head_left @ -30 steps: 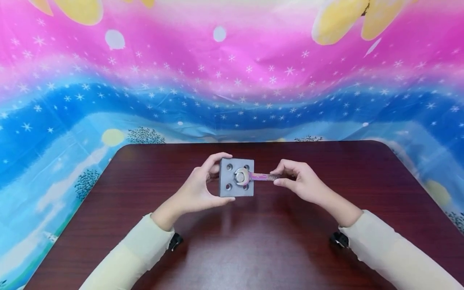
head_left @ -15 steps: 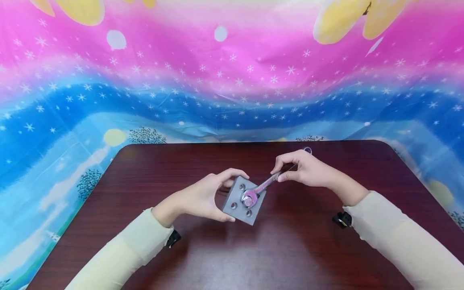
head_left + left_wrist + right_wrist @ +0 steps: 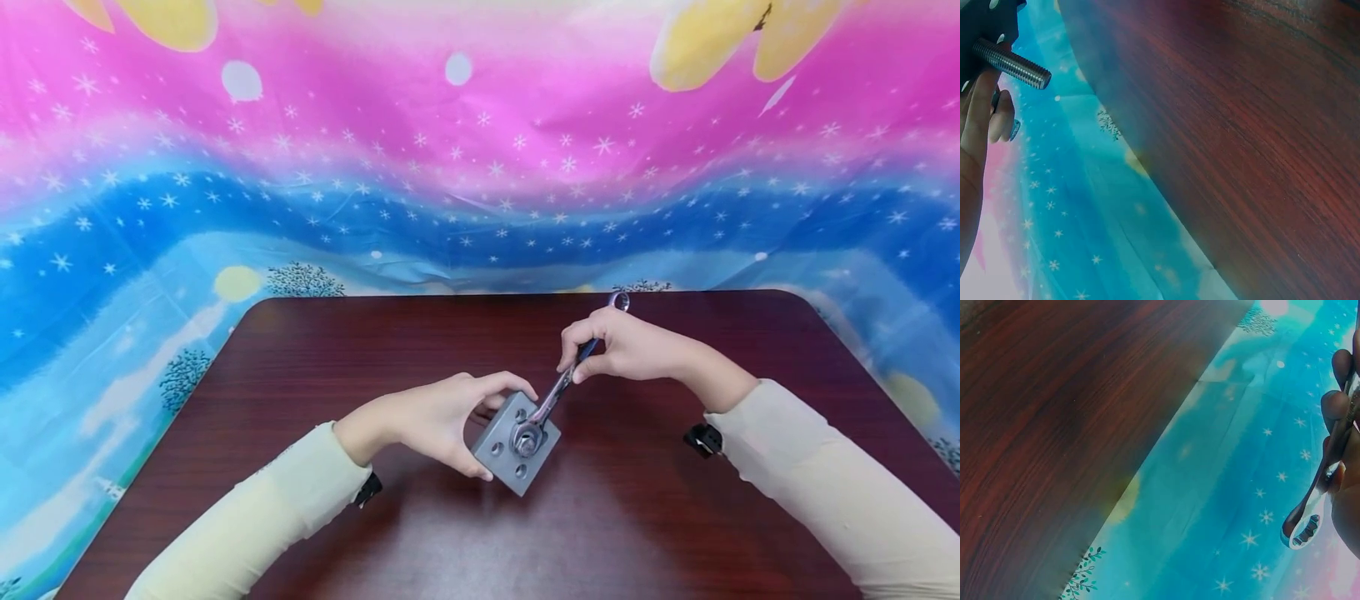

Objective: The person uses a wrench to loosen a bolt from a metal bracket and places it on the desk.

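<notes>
A square grey metal block (image 3: pixel 501 465) with holes near its corners is held tilted above the table. My left hand (image 3: pixel 442 421) grips it by its edges between thumb and fingers. A bolt head (image 3: pixel 527 446) sits at the block's middle, and the bolt's threaded shank (image 3: pixel 1019 65) sticks out of the far side in the left wrist view. Around the bolt head lies the jaw end of a shiny combination wrench (image 3: pixel 553 398). My right hand (image 3: pixel 626 346) pinches the wrench's shaft, with its ring end (image 3: pixel 1307 531) poking out beyond the hand.
Both hands work above a dark reddish wooden table (image 3: pixel 375 333). Behind its far edge hangs a pink and blue printed cloth (image 3: pixel 480 183). Black wrist cameras (image 3: pixel 703 440) show below both sleeves.
The block has moved down and right and turned clockwise in my left hand. The wrench has swung from level to steeply slanted, its ring end coming into view as my right hand rose slightly.
</notes>
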Demonstrator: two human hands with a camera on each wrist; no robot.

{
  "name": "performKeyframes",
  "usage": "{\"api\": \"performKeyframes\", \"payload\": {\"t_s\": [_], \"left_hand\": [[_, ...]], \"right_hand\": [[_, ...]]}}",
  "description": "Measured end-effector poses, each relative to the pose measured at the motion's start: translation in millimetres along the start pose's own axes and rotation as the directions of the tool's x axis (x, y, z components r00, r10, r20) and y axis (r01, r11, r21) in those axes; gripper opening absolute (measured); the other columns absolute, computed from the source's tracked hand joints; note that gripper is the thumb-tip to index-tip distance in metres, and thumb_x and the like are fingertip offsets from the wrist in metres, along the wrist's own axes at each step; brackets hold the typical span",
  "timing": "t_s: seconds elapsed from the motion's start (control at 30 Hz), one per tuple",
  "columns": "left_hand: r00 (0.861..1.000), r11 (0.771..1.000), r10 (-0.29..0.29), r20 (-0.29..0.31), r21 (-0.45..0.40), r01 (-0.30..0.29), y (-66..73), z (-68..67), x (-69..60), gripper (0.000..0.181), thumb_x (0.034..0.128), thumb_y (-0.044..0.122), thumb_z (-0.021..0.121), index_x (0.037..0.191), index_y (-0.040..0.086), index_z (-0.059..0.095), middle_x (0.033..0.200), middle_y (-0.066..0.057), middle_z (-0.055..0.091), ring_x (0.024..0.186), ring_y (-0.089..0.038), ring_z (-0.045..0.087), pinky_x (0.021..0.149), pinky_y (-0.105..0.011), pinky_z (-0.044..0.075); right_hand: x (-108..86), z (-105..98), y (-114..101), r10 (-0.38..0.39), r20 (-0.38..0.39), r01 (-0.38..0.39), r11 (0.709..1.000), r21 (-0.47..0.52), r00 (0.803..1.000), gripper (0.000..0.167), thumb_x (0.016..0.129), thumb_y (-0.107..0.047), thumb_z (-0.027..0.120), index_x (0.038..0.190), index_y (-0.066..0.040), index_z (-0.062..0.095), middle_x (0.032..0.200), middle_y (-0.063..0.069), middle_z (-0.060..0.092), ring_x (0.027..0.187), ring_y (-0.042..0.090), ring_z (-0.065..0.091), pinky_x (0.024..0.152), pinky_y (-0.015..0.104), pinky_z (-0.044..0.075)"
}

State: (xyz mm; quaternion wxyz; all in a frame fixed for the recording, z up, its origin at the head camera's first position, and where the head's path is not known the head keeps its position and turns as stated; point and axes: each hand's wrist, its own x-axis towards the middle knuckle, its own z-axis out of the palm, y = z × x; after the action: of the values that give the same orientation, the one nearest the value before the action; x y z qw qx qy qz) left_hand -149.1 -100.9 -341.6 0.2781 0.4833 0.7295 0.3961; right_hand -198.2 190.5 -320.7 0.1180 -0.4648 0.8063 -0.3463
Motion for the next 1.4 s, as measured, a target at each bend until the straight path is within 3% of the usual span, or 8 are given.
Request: {"api": "performKeyframes", "payload": {"t_s": [0.2,0.37,0.57,0.7,0.9,1.07,1.27,1.4], "left_hand": [[0.998,1.000,0.017,-0.054,0.024,-0.016,-3.2,-1.7,-1.6,0.083,0.0742,0.010,0.084,0.141,0.014,0.035,0.120,0.001,0.071,0.095,-0.003,0.067,0.090,-0.025,0.057],[0.991,0.999,0.035,-0.127,0.022,-0.032,-8.9,-1.8,-3.9,0.086,0.0719,0.006,0.086,0.141,0.016,0.035,0.119,0.000,0.071,0.096,-0.006,0.067,0.091,-0.026,0.058],[0.962,0.999,0.043,-0.269,0.040,-0.034,-11.7,-1.6,-5.6,0.088,0.0702,0.002,0.087,0.141,0.013,0.035,0.117,-0.003,0.072,0.098,-0.009,0.067,0.091,-0.025,0.057],[0.910,0.995,0.073,-0.409,0.085,-0.041,-13.5,-0.7,-5.3,0.092,0.0681,0.002,0.089,0.142,0.012,0.035,0.118,-0.005,0.072,0.101,-0.011,0.067,0.092,-0.025,0.057],[0.789,0.991,0.113,-0.603,0.127,-0.044,-16.0,0.6,-3.7,0.095,0.0669,-0.001,0.089,0.143,0.014,0.034,0.116,-0.009,0.072,0.100,-0.014,0.068,0.087,-0.027,0.059],[0.698,0.990,0.126,-0.705,0.132,-0.045,-15.9,2.5,-2.7,0.095,0.0662,-0.001,0.089,0.143,0.013,0.035,0.113,-0.011,0.073,0.100,-0.017,0.071,0.087,-0.029,0.060],[0.624,0.990,0.136,-0.770,0.129,-0.057,-15.8,7.0,-1.9,0.096,0.0659,-0.002,0.089,0.144,0.012,0.034,0.112,-0.012,0.073,0.098,-0.019,0.072,0.088,-0.031,0.060],[0.584,0.987,0.158,-0.796,0.135,-0.083,-17.0,9.6,-1.8,0.097,0.0650,-0.005,0.088,0.144,0.010,0.034,0.109,-0.014,0.073,0.096,-0.021,0.071,0.086,-0.031,0.060]], "right_hand": [[-5.9,-3,4,0.024,-0.028,-0.023,0.999,0.039,0.999,0.016,0.082,-0.001,0.077,0.089,-0.015,0.075,0.088,0.002,0.074,0.080,0.008,0.065,0.067,0.027,0.055],[-15.0,-8,12,0.037,-0.122,-0.033,0.999,0.035,0.992,0.019,0.080,0.003,0.077,0.090,-0.013,0.076,0.088,0.002,0.075,0.082,0.008,0.067,0.061,0.024,0.053],[-29.3,-3,17,0.148,-0.261,-0.150,0.989,0.012,0.954,0.015,0.083,-0.003,0.076,0.091,-0.016,0.075,0.091,0.003,0.076,0.080,0.003,0.061,0.066,0.022,0.049],[-38.8,8,16,0.217,-0.320,-0.189,0.975,0.114,0.922,0.012,0.086,0.000,0.073,0.094,-0.008,0.073,0.094,0.006,0.076,0.081,0.003,0.066,0.067,0.021,0.052],[-47.5,27,13,0.302,-0.405,-0.224,0.947,0.229,0.863,0.011,0.087,0.002,0.071,0.098,-0.001,0.070,0.085,-0.008,0.073,0.072,0.006,0.063,0.061,0.023,0.051],[-47.1,41,5,0.395,-0.402,-0.231,0.888,0.398,0.826,0.013,0.092,0.002,0.064,0.105,0.003,0.063,0.085,-0.008,0.070,0.069,0.011,0.059,0.061,0.024,0.052],[-44.1,52,-6,0.438,-0.396,-0.227,0.849,0.476,0.807,0.015,0.093,0.006,0.060,0.108,0.007,0.060,0.082,-0.006,0.070,0.065,0.014,0.056,0.061,0.023,0.051],[-40.2,58,-13,0.460,-0.383,-0.247,0.837,0.489,0.801,0.016,0.092,0.004,0.062,0.108,0.007,0.062,0.082,-0.007,0.071,0.065,0.014,0.056,0.062,0.024,0.052]]}}
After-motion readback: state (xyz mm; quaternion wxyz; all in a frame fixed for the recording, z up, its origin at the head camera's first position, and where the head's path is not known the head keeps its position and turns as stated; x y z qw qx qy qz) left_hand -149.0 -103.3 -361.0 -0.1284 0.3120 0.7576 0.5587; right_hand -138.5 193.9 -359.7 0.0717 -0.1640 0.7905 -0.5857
